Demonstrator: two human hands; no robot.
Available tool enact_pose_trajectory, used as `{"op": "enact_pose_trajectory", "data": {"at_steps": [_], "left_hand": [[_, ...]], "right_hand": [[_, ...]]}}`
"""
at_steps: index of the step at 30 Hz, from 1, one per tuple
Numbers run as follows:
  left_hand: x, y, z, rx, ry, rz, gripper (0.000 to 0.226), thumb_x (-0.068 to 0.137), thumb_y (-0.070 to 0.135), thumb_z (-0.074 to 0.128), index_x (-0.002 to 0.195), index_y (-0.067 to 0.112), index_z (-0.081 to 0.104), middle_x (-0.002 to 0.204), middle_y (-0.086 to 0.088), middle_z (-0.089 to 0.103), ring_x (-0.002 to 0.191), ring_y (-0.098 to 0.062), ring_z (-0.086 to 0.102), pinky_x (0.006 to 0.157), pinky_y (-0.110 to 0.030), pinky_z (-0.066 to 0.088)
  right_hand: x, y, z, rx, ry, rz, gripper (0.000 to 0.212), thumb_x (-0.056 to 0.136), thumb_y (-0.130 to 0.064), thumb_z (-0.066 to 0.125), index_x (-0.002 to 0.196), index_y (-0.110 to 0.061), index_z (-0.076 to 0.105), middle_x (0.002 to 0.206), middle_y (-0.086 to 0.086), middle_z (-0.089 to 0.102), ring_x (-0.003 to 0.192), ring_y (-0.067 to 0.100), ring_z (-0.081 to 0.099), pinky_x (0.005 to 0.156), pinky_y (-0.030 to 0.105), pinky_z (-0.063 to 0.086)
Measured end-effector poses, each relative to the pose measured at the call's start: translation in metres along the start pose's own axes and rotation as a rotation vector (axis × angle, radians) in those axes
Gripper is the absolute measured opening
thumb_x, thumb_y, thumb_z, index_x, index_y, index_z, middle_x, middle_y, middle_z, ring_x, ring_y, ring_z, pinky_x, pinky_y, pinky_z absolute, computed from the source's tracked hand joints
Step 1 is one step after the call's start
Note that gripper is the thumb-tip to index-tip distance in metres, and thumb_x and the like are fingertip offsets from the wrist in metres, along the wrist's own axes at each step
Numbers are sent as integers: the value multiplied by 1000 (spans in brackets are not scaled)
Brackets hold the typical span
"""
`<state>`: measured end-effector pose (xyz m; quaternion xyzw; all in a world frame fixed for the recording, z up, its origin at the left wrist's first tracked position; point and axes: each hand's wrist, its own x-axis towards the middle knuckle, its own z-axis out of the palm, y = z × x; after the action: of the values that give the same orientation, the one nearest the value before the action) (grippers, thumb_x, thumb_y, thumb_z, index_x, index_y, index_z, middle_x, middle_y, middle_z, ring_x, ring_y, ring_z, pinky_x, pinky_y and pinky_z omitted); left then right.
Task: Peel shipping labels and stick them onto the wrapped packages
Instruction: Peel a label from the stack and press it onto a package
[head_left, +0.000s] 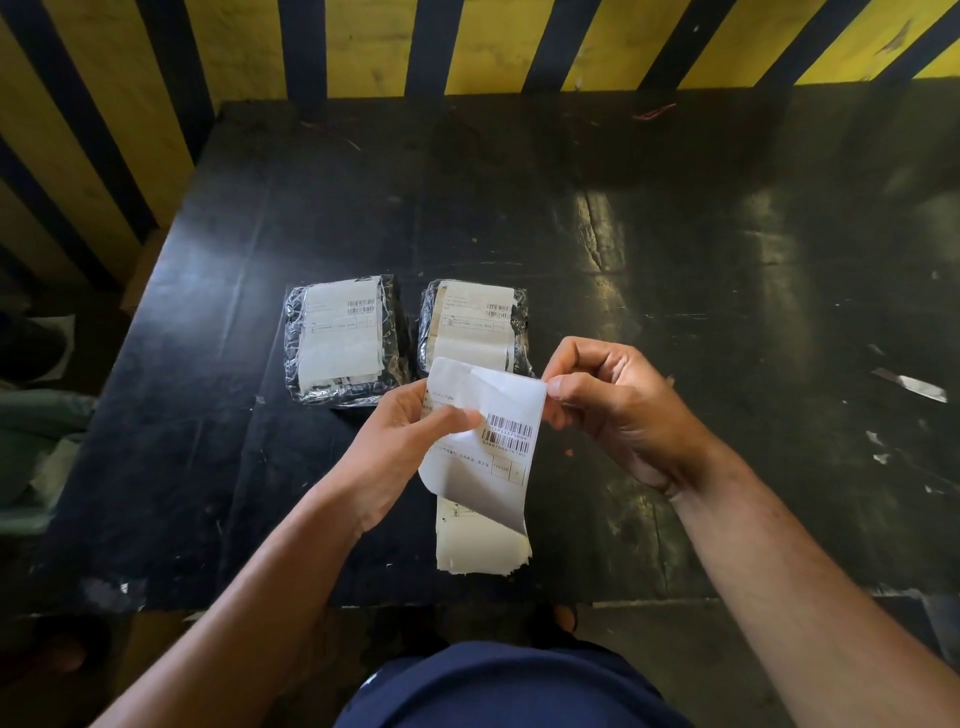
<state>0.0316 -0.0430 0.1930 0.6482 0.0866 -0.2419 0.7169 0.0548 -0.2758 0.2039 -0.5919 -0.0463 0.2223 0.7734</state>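
The left hand (400, 447) holds a shipping label (483, 441) with its thumb across the face, and the right hand (613, 410) pinches the label's top right corner. Under both hands a stack of labels (480, 540) lies on the black bench (675, 260). Beyond sit 2 wrapped packages, left package (340, 340) and right package (475, 325), side by side, each already labelled.

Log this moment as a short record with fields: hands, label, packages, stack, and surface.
left hand: left hand holds the shipping label from its left side, thumb on its face
right hand: right hand pinches the label's top right corner
label: held above the table, top and bottom edges curling, barcode facing up
packages: left package and right package lie side by side, each already bearing a label
stack: label stack lies under the held label
surface: black table
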Motion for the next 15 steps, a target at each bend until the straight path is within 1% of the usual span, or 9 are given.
{"op": "enact_pose_trajectory", "data": {"at_steps": [2,4,6,9,11,15], "left_hand": [[0,-1,2,-3,2,-3,25,84,19,70,108,18,78,114,-12,80,101,-22,76,91,-38,52],[0,-1,3,-6,2,-5,24,84,19,70,106,20,79,113,-12,80,100,-22,76,90,-37,52],[0,-1,3,-8,5,-6,24,83,19,71,106,19,79,114,-12,79,100,-23,76,91,-38,51],[1,-1,1,-5,8,-1,36,75,28,78,109,16,77,114,-12,79,100,-23,76,93,-41,51],[1,-1,-1,-1,16,-1,44,70,35,79,109,16,76,114,-11,79,101,-23,76,96,-43,51],[2,-2,-2,20,20,1,51,69,38,79,114,15,75,116,-11,79,106,-26,75,104,-50,49]], "right_hand": [[0,2,2,5,1,-1,9,87,-6,62,78,-3,64,67,6,66,63,15,54,62,25,47],[1,3,3,11,5,-3,10,86,-5,61,77,-4,64,67,8,65,64,16,54,62,25,47],[0,4,3,19,9,-1,12,86,-6,61,76,-7,66,69,9,65,64,17,55,63,26,48],[-2,2,3,26,18,-4,15,87,-9,58,75,-9,67,72,9,67,67,17,58,64,26,49],[-3,2,2,2,31,-11,14,87,-11,58,77,-8,67,74,10,68,68,17,59,64,27,49],[-3,2,1,-40,49,-9,12,88,-11,59,79,-5,65,73,8,69,67,16,59,64,27,47]]}}
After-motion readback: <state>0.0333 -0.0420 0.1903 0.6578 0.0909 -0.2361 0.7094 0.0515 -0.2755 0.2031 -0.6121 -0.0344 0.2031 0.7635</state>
